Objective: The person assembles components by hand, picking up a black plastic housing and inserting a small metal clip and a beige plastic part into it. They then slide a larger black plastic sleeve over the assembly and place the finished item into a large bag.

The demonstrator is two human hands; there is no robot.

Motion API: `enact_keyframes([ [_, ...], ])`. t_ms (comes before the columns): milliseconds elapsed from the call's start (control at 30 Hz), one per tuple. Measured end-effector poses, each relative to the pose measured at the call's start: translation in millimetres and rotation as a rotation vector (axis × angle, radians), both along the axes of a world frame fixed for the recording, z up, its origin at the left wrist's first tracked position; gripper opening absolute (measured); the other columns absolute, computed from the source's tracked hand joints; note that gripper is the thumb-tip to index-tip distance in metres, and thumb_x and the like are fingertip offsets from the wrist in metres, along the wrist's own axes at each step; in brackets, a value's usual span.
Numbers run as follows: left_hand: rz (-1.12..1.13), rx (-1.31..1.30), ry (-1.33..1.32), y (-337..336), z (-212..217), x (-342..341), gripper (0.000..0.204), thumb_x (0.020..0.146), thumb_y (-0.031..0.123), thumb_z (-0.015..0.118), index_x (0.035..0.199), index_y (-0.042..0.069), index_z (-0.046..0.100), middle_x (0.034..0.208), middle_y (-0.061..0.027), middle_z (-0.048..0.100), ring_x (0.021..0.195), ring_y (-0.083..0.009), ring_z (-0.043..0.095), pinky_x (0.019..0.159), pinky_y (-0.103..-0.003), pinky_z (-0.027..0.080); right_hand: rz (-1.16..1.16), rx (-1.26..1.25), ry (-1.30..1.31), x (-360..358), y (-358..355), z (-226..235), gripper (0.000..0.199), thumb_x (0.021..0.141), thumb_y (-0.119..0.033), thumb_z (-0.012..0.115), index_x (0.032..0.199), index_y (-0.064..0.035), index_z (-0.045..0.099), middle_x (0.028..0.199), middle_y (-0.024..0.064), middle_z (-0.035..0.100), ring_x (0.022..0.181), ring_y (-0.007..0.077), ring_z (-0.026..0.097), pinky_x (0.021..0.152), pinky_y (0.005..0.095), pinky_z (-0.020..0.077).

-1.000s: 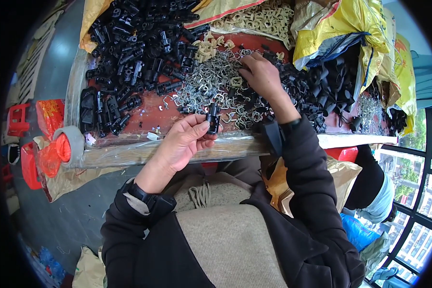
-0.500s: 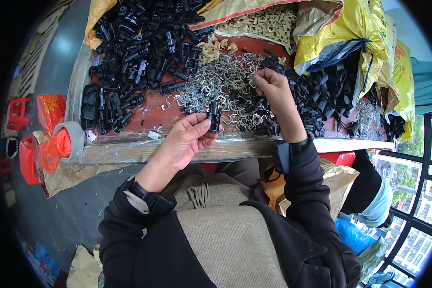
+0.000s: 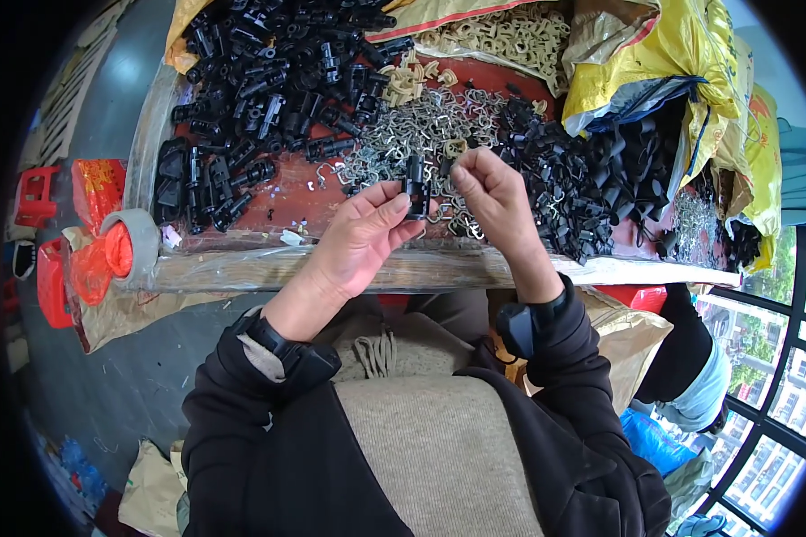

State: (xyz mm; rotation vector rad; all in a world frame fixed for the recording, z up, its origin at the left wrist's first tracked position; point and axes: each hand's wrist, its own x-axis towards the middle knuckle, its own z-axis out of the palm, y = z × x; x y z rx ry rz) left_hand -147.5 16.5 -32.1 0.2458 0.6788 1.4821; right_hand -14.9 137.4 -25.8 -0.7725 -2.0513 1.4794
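Worktop [image 3: 294,192] is red, wood-edged and pretty much buried in little parts. Left hand [image 3: 370,228] is grasping a black tubular part [image 3: 417,190] between thumb and fingers, held roughly upright above the front edge, right in front of the metal clips [image 3: 421,125]. Right hand [image 3: 493,192] is just beside it, not touching, with thumb and fingers pinched together; honestly can't tell if there's anything tiny in that pinch. Both wrists have black straps on.

As for the piles: a big heap of black fittings [image 3: 264,94] takes up the left side, the shiny clips sit in the middle, and small black pieces [image 3: 560,192] spread out to the right, running into some black sleeves [image 3: 631,166]. A few beige pieces [image 3: 405,82] sit behind the clips, with loads more on a sheet at the back. Yellow sack [image 3: 658,63] slumps over the back right. Off the left corner there's a grey ring [image 3: 141,255] with orange-red plastic [image 3: 107,255] stuffed in it, and red stools [image 3: 38,201] down on the floor.
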Motion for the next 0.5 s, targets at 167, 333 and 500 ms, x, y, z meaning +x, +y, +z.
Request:
enact_keyframes([
  [167,0.055,0.063,-0.078,1.9,0.5,4.6,0.022,0.079,0.012,0.053,0.098,0.000,0.049,0.092,-0.0084,0.057,0.085,-0.0134,0.054,0.077,-0.025,0.044,0.034,-0.120,-0.007,-3.6,-21.7,15.7,0.013,0.083,-0.015,0.050,0.079,-0.0020,0.048,0.064,-0.0046,0.045,0.053,0.0014,0.036,0.046,0.0153,0.0301],
  [333,0.013,0.103,-0.084,-0.7,0.6,-1.2,0.023,0.080,0.012,0.052,0.099,-0.001,0.049,0.092,-0.0094,0.056,0.086,-0.0151,0.055,0.079,-0.027,0.044,0.069,-0.733,0.168,2.7,-23.1,26.5,0.015,0.082,-0.015,0.051,0.081,-0.0004,0.050,0.067,-0.0012,0.050,0.056,0.0035,0.043,0.050,0.0151,0.0349],
  [500,-0.090,0.078,-0.090,-4.8,7.3,-1.1,0.027,0.081,0.018,0.052,0.099,-0.001,0.049,0.093,-0.0114,0.057,0.086,-0.0203,0.056,0.079,-0.028,0.046,0.204,-0.407,0.192,12.5,-23.0,16.4,0.013,0.081,-0.012,0.051,0.081,0.0013,0.051,0.071,0.0024,0.052,0.061,0.0071,0.050,0.054,0.0166,0.0400],
])
